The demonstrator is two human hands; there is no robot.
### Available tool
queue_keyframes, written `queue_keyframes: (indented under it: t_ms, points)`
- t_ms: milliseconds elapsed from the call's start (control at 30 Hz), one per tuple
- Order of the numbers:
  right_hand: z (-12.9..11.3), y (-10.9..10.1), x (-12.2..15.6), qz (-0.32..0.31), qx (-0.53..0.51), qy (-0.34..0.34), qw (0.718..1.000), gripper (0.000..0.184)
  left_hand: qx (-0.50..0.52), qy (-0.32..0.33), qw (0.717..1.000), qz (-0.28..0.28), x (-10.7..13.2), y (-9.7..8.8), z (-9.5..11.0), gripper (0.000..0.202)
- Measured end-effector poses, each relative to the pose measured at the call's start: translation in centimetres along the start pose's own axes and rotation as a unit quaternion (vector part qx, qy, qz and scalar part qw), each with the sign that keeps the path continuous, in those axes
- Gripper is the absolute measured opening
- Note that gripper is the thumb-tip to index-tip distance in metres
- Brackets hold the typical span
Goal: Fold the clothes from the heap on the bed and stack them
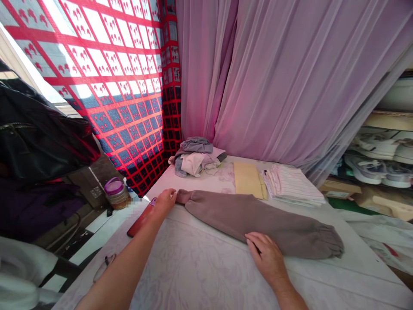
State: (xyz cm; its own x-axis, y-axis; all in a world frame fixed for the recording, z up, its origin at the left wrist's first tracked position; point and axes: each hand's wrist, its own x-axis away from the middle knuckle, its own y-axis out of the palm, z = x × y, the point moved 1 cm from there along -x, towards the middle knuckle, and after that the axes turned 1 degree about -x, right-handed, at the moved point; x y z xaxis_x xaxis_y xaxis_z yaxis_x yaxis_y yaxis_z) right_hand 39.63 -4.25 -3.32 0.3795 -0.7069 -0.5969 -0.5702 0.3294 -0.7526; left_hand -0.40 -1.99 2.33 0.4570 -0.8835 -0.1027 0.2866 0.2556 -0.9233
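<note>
A pair of brown-grey sweatpants point(226, 213), folded lengthwise, lies across the table. Its ribbed cuff is at the left and its gathered waist end at the right. My left hand point(167, 200) pinches the cuff between thumb and fingertips. At the near edge, around the middle of the sweatpants, my right hand point(266, 254) has its fingers and thumb closed on the fabric. Part of that grip is hidden by the hand itself. Beside my left forearm lies a red phone point(139, 221), partly covered by the arm.
Behind the sweatpants are a crumpled clothes pile point(196, 157), a folded yellow cloth point(248, 178) and a striped folded stack point(292, 183). Glasses point(105, 267) lie near the left edge. A purple-lidded jar point(116, 191) stands beyond it. Shoes point(371, 168) fill shelves at right.
</note>
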Motion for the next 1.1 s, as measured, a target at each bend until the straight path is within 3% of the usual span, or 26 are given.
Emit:
queue_keyframes:
  t_ms: [233,433,700,967,1100]
  points:
    - [0.0,0.0,-0.1,-0.001,-0.001,0.008,1.0,0.032,-0.009,0.024,0.999,-0.027,-0.8,-0.1,1.4,0.034]
    - [-0.4,-0.3,-0.2,-0.011,-0.007,0.022,1.0,0.031,-0.001,0.002,0.999,-0.037,-1.6,0.3,1.9,0.027]
    - [-0.4,-0.3,-0.3,-0.013,-0.004,0.019,1.0,0.031,-0.041,0.002,0.997,-0.07,-1.5,0.8,2.0,0.05]
    - [-0.5,-0.4,-0.3,-0.009,-0.002,0.018,1.0,0.03,-0.077,-0.008,0.992,-0.1,-2.2,0.3,2.7,0.042]
    - [-0.6,-0.4,-0.3,-0.011,0.002,0.021,1.0,0.03,-0.085,-0.015,0.991,-0.105,-1.8,-0.2,2.8,0.051]
